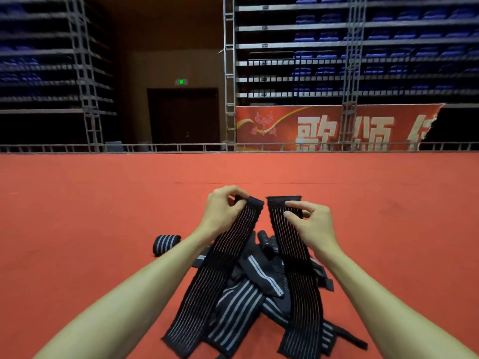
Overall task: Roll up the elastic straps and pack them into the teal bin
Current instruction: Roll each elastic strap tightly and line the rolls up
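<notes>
Head view: left hand [224, 206] pinches the top end of a black pinstriped elastic strap [220, 275], fingers curled on its edge. Right hand [311, 218] pinches the top end of a second strap [302, 286], thumb and fingertips on the fabric. Both straps are lifted at the far end and trail down toward the person. Between them, a loose pile of grey-striped straps [248, 288] lies on the red carpet [77, 216]. One rolled strap [166, 244] sits on the carpet just left of the left forearm.
</notes>
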Available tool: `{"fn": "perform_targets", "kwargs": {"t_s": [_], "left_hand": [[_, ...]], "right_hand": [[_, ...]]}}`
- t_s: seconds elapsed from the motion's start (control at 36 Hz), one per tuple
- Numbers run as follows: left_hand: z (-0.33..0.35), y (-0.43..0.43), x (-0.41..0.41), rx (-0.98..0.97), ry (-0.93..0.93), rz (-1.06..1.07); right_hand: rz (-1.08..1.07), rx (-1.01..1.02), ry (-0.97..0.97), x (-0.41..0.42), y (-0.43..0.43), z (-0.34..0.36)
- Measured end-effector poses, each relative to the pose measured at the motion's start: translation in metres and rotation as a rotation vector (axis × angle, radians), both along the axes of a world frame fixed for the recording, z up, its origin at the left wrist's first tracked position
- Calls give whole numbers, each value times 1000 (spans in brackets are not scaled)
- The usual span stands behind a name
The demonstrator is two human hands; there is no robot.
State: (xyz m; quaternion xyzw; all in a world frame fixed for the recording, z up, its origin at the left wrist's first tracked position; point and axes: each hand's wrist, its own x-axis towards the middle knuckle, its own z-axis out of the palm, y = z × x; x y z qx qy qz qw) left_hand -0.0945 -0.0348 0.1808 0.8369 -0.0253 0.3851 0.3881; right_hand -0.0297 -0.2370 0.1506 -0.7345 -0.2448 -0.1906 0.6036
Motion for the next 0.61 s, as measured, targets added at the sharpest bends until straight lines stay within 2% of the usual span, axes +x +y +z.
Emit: {"fn": "perform_targets", "kwargs": {"t_s": [0.14,0.31,0.36,0.47,0.61], "left_hand": [[13,-24,-2,-52,-101,-66],[4,-44,-6,58,-59,-236],[0,-45,-6,73,-23,-280],[0,-42,-6,40,-44,-228],[4,-26,2,81,-42,-129]], "right_hand": [[78,40,25,-7,12,13],[355,163,94,-22,12,22],[350,153,80,-22,9,22],[304,84,75,-13,3,18],[338,129,94,-13,-1,21]]}}
